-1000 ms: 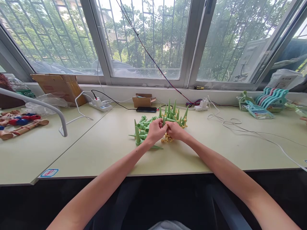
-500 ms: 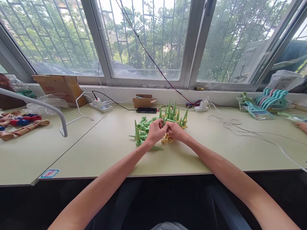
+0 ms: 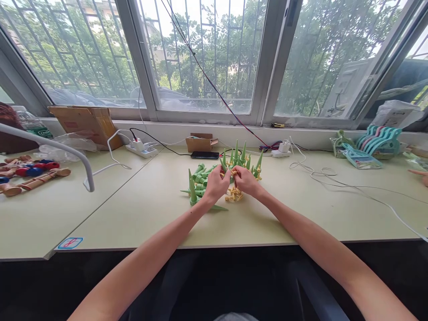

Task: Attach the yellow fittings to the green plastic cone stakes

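Note:
My left hand (image 3: 217,183) is closed round a green cone-shaped piece (image 3: 223,164), whose tip leans out above the fingers. Facing it, my right hand (image 3: 246,182) pinches a small yellow peg (image 3: 234,172) against that piece; the exact contact is hidden by the fingers. Loose green cones and tubes (image 3: 200,179) lie in a heap to the left, with one cone (image 3: 192,189) standing upright. Below my right hand is a small pile of yellow pegs (image 3: 234,194). Behind my hands stand several upright green cones (image 3: 236,154) with yellow pegs at their sides.
A black phone (image 3: 209,155) and a small open cardboard box (image 3: 200,142) are at the back. White cables (image 3: 321,174) cross the right side. Teal plastic items (image 3: 377,142) sit far right, near another person's hand (image 3: 421,177). Wooden pieces (image 3: 33,180) and a lamp arm (image 3: 83,162) are left.
My hands have drawn slightly apart, and the green cone in my left hand now tilts left. More of the yellow peg pile shows. The other person's hand at far right has shifted slightly.

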{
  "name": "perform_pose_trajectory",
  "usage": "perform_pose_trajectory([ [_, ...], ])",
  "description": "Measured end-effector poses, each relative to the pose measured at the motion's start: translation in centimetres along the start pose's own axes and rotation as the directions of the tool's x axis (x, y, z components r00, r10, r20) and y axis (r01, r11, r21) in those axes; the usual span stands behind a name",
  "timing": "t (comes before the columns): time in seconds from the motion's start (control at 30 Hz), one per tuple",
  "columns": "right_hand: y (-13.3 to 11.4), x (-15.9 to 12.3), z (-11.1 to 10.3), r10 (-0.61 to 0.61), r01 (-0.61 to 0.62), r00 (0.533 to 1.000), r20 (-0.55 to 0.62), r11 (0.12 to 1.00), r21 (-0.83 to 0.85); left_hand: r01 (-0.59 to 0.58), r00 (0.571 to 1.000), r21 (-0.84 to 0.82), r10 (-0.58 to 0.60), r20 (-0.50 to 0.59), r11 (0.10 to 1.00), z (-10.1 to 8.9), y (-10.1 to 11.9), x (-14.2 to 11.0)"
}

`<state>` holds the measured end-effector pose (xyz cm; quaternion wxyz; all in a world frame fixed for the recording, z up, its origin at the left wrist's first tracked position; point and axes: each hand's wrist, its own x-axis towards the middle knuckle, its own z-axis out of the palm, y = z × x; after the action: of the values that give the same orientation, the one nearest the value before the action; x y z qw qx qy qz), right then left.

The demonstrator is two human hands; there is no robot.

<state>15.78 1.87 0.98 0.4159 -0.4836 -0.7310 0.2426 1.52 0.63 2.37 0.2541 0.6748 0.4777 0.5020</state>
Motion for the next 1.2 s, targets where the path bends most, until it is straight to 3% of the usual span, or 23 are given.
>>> perform_pose_trajectory([
  [0.37, -0.4, -0.1, 0.0, -0.039, 0.039, 0.998, -0.055, 0.999, -0.014, 0.144, 0.989, -0.212, -0.144, 0.018, 0.966, -0.2, -0.1, 0.2],
  [0.93, -1.3, -0.3, -0.2, -0.076, 0.068, 0.986, -0.149, 0.996, -0.057, 0.172, 0.981, -0.233, -0.189, -0.051, 0.957, -0.4, 0.4, 0.2],
  [1.2, -1.8, -0.4, -0.3, -0.070, 0.065, 0.979, -0.193, 0.997, -0.033, 0.118, 0.984, -0.138, -0.134, -0.120, 0.983, -0.2, -0.4, 0.6],
])
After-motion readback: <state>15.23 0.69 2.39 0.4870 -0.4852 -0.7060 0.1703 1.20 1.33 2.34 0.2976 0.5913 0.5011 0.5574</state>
